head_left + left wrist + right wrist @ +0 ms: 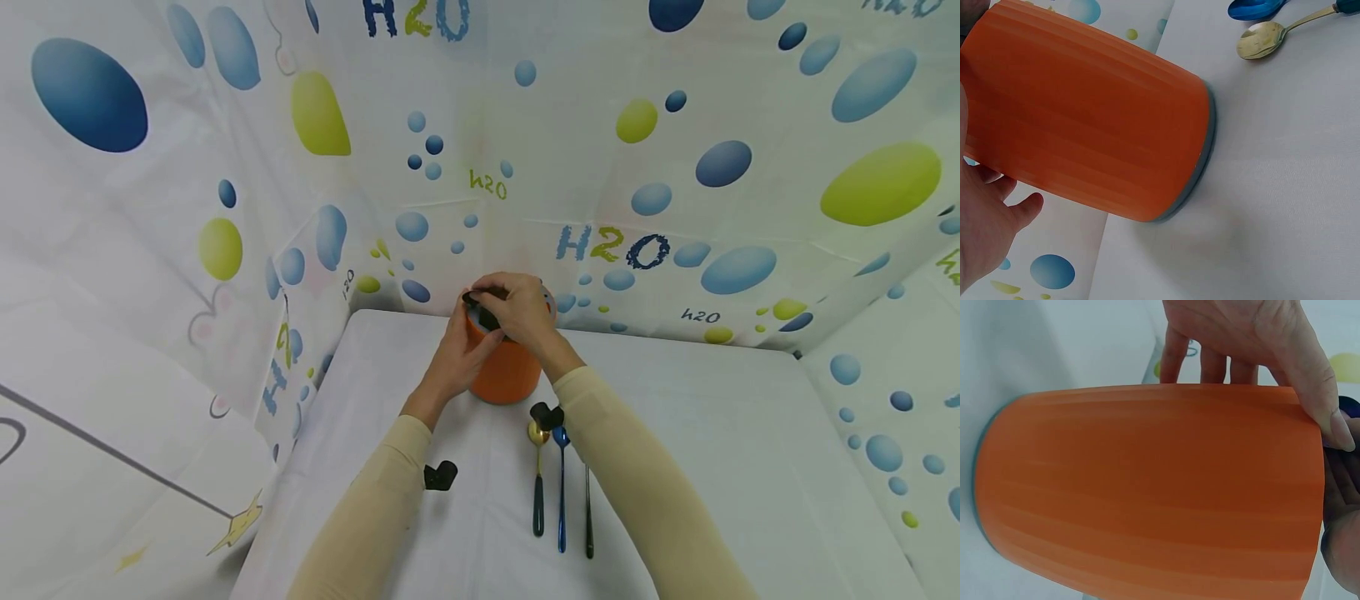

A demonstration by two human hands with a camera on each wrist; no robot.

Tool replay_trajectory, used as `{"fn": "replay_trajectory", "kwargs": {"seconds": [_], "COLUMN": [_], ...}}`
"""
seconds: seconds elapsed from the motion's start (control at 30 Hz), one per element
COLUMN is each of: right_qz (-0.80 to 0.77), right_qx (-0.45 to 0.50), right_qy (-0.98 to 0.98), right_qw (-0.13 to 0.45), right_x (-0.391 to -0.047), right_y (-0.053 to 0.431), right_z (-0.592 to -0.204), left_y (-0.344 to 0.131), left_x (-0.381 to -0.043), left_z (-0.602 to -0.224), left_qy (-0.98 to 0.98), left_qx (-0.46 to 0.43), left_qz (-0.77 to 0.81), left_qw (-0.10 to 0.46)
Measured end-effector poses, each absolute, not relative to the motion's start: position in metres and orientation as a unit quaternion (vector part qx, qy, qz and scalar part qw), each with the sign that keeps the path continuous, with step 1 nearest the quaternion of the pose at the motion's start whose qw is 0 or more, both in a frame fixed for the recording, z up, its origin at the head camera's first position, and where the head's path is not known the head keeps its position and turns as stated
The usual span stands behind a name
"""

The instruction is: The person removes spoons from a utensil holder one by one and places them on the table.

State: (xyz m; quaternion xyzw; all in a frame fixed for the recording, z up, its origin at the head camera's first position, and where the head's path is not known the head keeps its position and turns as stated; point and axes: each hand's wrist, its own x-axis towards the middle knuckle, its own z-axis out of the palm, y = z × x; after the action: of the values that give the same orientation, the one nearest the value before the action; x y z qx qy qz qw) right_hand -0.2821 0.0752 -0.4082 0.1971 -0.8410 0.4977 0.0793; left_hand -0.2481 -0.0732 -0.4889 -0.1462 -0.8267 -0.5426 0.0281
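An orange canister (504, 375) with a grey-blue base stands upright on the white table. My left hand (456, 357) grips its left side near the top, thumb at the rim; in the right wrist view that thumb (1340, 428) lies over the edge. Above the opening, my right hand (521, 308) pinches a small dark object (471, 298), mostly covered by the fingers; I cannot tell what it is. The right wrist view shows part of my right hand (1344, 544) beside the rim. The left wrist view shows the canister's wall (1097, 112) up close.
In front of the canister lie a gold spoon (537, 479) with a dark handle, a blue spoon (562, 492) and a thin dark-handled utensil (588, 517), partly under my right sleeve (637, 467). A patterned cloth (570, 150) hangs behind the table.
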Motion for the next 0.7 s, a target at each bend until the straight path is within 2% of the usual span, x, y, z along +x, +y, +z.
{"fn": "replay_trajectory", "kwargs": {"seconds": [0.7], "right_qz": [0.528], "right_qx": [0.229], "right_qy": [-0.81], "right_qw": [0.114], "right_x": [-0.2845], "right_y": [0.0728], "right_z": [-0.4117], "left_y": [-0.0719], "left_x": [-0.2498], "left_z": [-0.4896], "left_qy": [-0.824], "left_qx": [-0.16], "left_qz": [-0.542], "left_qw": [0.038]}}
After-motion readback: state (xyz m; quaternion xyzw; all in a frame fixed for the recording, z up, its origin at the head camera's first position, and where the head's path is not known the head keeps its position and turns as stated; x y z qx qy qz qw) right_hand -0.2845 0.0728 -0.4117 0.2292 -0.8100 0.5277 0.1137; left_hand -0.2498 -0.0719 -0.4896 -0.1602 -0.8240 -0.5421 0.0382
